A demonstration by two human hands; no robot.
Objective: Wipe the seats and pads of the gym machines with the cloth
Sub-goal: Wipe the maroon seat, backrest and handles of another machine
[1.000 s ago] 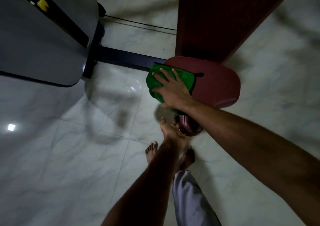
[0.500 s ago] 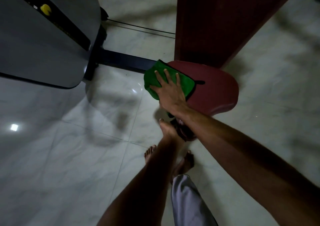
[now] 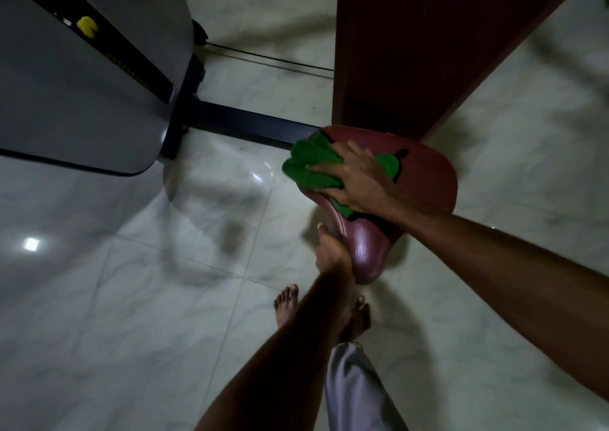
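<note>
A dark red gym seat (image 3: pixel 425 176) sits at the centre right, below a tall dark red back pad (image 3: pixel 428 41). My right hand (image 3: pixel 359 180) presses a bunched green cloth (image 3: pixel 309 165) onto the seat's left side, fingers curled over the fabric. My left hand (image 3: pixel 331 252) grips the seat's narrow front tip (image 3: pixel 369 252) from the left, the fingers hidden under the edge.
A grey machine shroud (image 3: pixel 82 77) with a black strip and yellow mark fills the upper left. A black floor bar (image 3: pixel 244 124) runs from it to the seat. Thin cables cross behind. My bare feet (image 3: pixel 286 302) stand on glossy marble tiles.
My right hand has slid right and down across the seat, and the flat cloth has bunched up under it. My left hand stays on the seat tip.
</note>
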